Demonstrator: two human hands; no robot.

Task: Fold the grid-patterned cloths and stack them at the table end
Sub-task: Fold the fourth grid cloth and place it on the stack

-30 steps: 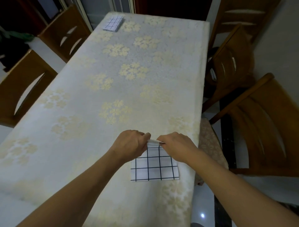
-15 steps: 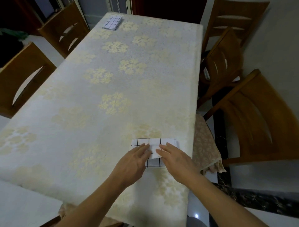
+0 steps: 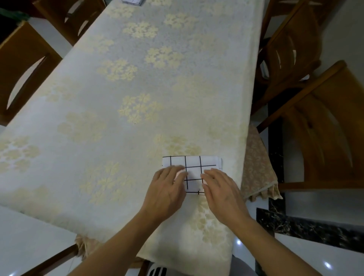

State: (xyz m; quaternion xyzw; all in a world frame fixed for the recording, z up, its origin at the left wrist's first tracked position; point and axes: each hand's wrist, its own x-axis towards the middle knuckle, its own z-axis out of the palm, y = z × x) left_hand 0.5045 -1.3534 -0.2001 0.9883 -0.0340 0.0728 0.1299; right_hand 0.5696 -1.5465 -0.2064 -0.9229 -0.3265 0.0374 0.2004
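Pressing on the grid-patterned cloth (image 3: pixel 194 164), both hands lie flat in the head view. The left hand (image 3: pixel 166 192) covers its near-left part and the right hand (image 3: pixel 221 194) its near-right part. The fingers are straight, not curled, and grip nothing. This flat press looks meant to set the crease before lifting. The cloth sits on the table (image 3: pixel 177 98) near its near right corner, close to the right edge. At the far edge a sliver of the folded stack (image 3: pixel 132 1) shows, cut off by the frame and well apart from the hands; it is probably where this cloth should go. Wooden chairs (image 3: pixel 325 138) flank both sides.
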